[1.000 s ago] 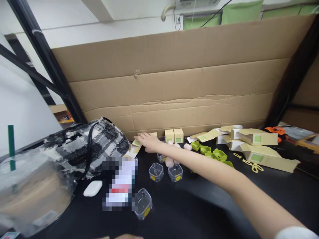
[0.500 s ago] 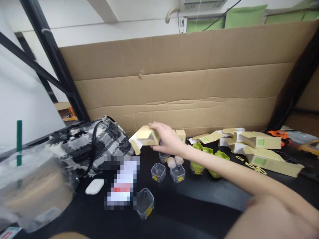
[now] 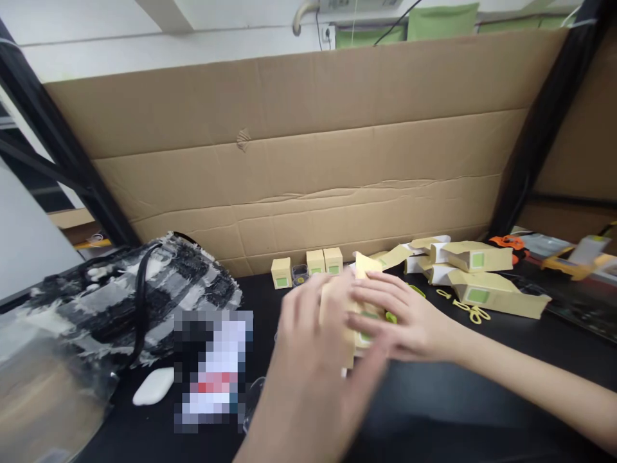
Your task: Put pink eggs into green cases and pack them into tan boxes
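Note:
Both hands meet over the black table on a flat tan carton with a green label [image 3: 359, 302]. My right hand [image 3: 409, 318] comes in from the right with its fingers laid over the carton's front. My left hand [image 3: 313, 360] rises from below, blurred by motion, its fingers against the carton's left side. The carton's top flap sticks up above the fingers. The small clear cups and green pieces on the table are mostly hidden behind the hands.
Three small tan boxes [image 3: 308, 265] stand along the cardboard wall [image 3: 308, 161]. A heap of flat cartons [image 3: 472, 276] lies at the right, with yellow loops [image 3: 465, 310] beside it. A black-and-white bag [image 3: 130, 296], a white case [image 3: 153, 386] and a pixelated object [image 3: 212, 366] lie left.
My right hand lifted a flat carton from the back left and brought it toward me. My left hand came up from below and joined it on the carton. The camera panned right.

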`<move>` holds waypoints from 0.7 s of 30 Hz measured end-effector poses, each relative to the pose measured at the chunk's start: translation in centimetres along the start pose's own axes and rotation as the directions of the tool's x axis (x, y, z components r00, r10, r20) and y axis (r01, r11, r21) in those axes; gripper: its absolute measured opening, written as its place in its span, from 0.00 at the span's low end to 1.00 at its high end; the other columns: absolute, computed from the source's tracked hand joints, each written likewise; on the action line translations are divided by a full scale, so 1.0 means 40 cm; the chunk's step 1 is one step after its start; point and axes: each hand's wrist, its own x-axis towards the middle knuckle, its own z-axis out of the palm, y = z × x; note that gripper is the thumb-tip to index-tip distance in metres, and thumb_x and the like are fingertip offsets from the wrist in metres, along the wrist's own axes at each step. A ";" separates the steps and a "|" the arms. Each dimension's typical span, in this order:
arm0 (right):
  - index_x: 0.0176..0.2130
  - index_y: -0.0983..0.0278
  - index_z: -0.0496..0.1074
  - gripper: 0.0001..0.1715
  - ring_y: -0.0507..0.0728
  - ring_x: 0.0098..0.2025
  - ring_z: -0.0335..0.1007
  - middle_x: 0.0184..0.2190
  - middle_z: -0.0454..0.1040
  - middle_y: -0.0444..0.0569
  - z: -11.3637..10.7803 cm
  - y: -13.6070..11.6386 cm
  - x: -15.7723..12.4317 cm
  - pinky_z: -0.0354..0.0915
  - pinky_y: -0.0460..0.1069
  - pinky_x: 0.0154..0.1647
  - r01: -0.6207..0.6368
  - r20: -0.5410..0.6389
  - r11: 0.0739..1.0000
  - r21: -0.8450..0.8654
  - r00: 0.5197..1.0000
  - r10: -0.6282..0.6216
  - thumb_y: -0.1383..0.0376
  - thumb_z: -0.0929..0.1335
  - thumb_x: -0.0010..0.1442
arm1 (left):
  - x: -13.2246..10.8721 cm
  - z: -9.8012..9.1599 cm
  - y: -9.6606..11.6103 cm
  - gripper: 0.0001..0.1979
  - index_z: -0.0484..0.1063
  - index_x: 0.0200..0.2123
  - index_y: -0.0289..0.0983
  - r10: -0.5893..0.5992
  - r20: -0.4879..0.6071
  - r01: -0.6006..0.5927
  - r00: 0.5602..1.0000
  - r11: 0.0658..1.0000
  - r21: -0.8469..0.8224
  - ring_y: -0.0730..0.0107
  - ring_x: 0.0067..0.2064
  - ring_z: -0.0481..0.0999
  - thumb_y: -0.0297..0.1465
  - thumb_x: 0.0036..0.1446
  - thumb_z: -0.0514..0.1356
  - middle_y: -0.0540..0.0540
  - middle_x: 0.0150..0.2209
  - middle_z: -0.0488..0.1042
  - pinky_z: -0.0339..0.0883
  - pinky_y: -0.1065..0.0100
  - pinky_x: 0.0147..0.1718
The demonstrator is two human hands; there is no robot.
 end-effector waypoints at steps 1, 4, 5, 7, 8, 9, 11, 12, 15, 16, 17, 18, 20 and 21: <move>0.53 0.62 0.66 0.19 0.61 0.61 0.57 0.50 0.71 0.55 -0.004 -0.008 -0.007 0.57 0.62 0.60 0.029 -0.022 0.999 -0.028 0.999 -0.029 0.71 0.63 0.62 | 0.071 -0.014 0.058 0.31 0.57 0.59 0.43 -0.101 0.059 0.099 0.993 0.995 0.035 0.44 0.60 0.63 0.38 0.53 0.62 0.38 0.57 0.67 0.60 0.48 0.54; 0.51 0.62 0.66 0.19 0.59 0.61 0.59 0.47 0.73 0.52 -0.012 -0.029 -0.019 0.57 0.61 0.61 0.068 -0.032 0.995 -0.072 0.997 -0.071 0.74 0.64 0.61 | 0.191 -0.021 0.173 0.32 0.56 0.58 0.39 -0.247 0.205 0.293 0.947 0.926 -0.239 0.47 0.54 0.71 0.46 0.54 0.60 0.35 0.53 0.71 0.64 0.50 0.51; 0.50 0.63 0.66 0.17 0.59 0.61 0.58 0.49 0.73 0.52 -0.015 -0.035 -0.021 0.57 0.60 0.61 0.071 -0.016 0.996 -0.061 0.997 -0.072 0.74 0.63 0.62 | 0.202 -0.014 0.188 0.33 0.57 0.56 0.37 -0.269 0.268 0.356 0.925 0.859 -0.368 0.47 0.53 0.73 0.46 0.52 0.61 0.34 0.52 0.72 0.66 0.51 0.50; 0.50 0.64 0.64 0.17 0.59 0.62 0.56 0.53 0.71 0.55 -0.022 -0.045 -0.026 0.59 0.59 0.60 0.031 -0.011 1.000 0.002 0.999 -0.031 0.73 0.63 0.61 | 0.198 0.006 0.191 0.32 0.60 0.53 0.36 -0.303 0.315 0.433 0.899 0.721 -0.541 0.48 0.51 0.74 0.45 0.50 0.64 0.33 0.52 0.73 0.68 0.55 0.48; 0.50 0.64 0.63 0.18 0.59 0.63 0.55 0.54 0.69 0.57 -0.026 -0.051 -0.029 0.59 0.58 0.60 -0.012 -0.023 0.999 0.049 1.000 0.013 0.72 0.63 0.60 | 0.192 0.015 0.184 0.32 0.61 0.53 0.36 -0.334 0.304 0.452 0.892 0.672 -0.587 0.48 0.52 0.74 0.43 0.49 0.65 0.34 0.53 0.73 0.68 0.56 0.48; 0.51 0.64 0.62 0.19 0.60 0.63 0.55 0.55 0.68 0.58 -0.029 -0.057 -0.031 0.60 0.58 0.59 -0.052 -0.036 0.994 0.099 0.998 0.056 0.70 0.63 0.58 | 0.185 0.024 0.174 0.31 0.61 0.53 0.36 -0.371 0.277 0.460 0.886 0.640 -0.616 0.49 0.52 0.73 0.42 0.49 0.65 0.34 0.54 0.72 0.68 0.57 0.48; 0.51 0.63 0.63 0.21 0.60 0.59 0.60 0.51 0.69 0.57 -0.031 -0.071 -0.035 0.59 0.56 0.60 -0.060 -0.066 0.986 0.157 0.995 0.071 0.64 0.65 0.57 | 0.177 0.038 0.154 0.33 0.59 0.56 0.36 -0.432 0.205 0.449 0.879 0.602 -0.660 0.49 0.54 0.72 0.41 0.49 0.65 0.35 0.56 0.70 0.68 0.59 0.48; 0.50 0.62 0.65 0.20 0.58 0.55 0.65 0.48 0.71 0.54 -0.028 -0.081 -0.037 0.58 0.55 0.60 -0.022 -0.072 0.988 0.154 0.997 0.033 0.60 0.65 0.58 | 0.174 0.044 0.144 0.36 0.57 0.58 0.36 -0.451 0.172 0.438 0.876 0.592 -0.677 0.49 0.54 0.72 0.41 0.49 0.65 0.35 0.56 0.69 0.68 0.59 0.48; 0.49 0.52 0.69 0.16 0.53 0.39 0.71 0.37 0.75 0.41 -0.005 -0.114 -0.044 0.60 0.50 0.55 0.084 -0.044 0.995 0.053 0.996 -0.082 0.57 0.68 0.59 | 0.160 0.060 0.120 0.44 0.46 0.63 0.37 -0.448 0.101 0.390 0.888 0.619 -0.682 0.51 0.51 0.74 0.42 0.48 0.64 0.36 0.54 0.71 0.69 0.58 0.45; 0.49 0.49 0.69 0.17 0.52 0.35 0.70 0.34 0.75 0.38 0.003 -0.124 -0.046 0.61 0.49 0.52 0.086 -0.017 0.996 0.015 0.996 -0.086 0.59 0.68 0.59 | 0.153 0.064 0.115 0.43 0.46 0.63 0.37 -0.436 0.086 0.377 0.896 0.644 -0.666 0.52 0.50 0.74 0.42 0.49 0.63 0.37 0.53 0.72 0.69 0.58 0.46; 0.50 0.48 0.69 0.18 0.51 0.33 0.69 0.32 0.75 0.37 0.011 -0.133 -0.048 0.62 0.49 0.48 0.077 0.021 0.997 -0.013 0.997 -0.077 0.61 0.68 0.60 | 0.146 0.067 0.112 0.40 0.48 0.62 0.38 -0.425 0.084 0.375 0.901 0.667 -0.644 0.53 0.50 0.74 0.42 0.51 0.61 0.38 0.52 0.72 0.68 0.58 0.47; 0.51 0.48 0.69 0.19 0.51 0.31 0.69 0.31 0.75 0.36 0.015 -0.140 -0.048 0.62 0.49 0.45 0.068 0.061 0.997 -0.032 0.996 -0.066 0.63 0.68 0.60 | 0.138 0.068 0.110 0.35 0.53 0.60 0.38 -0.421 0.096 0.384 0.902 0.680 -0.625 0.53 0.50 0.74 0.42 0.52 0.60 0.39 0.51 0.73 0.67 0.59 0.47; 0.51 0.52 0.69 0.18 0.51 0.30 0.68 0.29 0.75 0.37 0.014 -0.145 -0.045 0.60 0.49 0.41 0.076 0.114 0.996 -0.049 0.991 -0.070 0.65 0.67 0.61 | 0.128 0.067 0.114 0.27 0.60 0.54 0.37 -0.449 0.146 0.439 0.882 0.666 -0.604 0.54 0.48 0.75 0.42 0.53 0.59 0.41 0.47 0.75 0.67 0.59 0.47; 0.50 0.54 0.70 0.16 0.51 0.30 0.68 0.28 0.75 0.38 0.009 -0.144 -0.042 0.59 0.50 0.40 0.082 0.120 0.996 -0.045 0.990 -0.076 0.65 0.66 0.62 | 0.125 0.065 0.118 0.25 0.62 0.52 0.37 -0.473 0.177 0.474 0.863 0.640 -0.604 0.54 0.46 0.76 0.42 0.54 0.59 0.42 0.45 0.76 0.67 0.59 0.46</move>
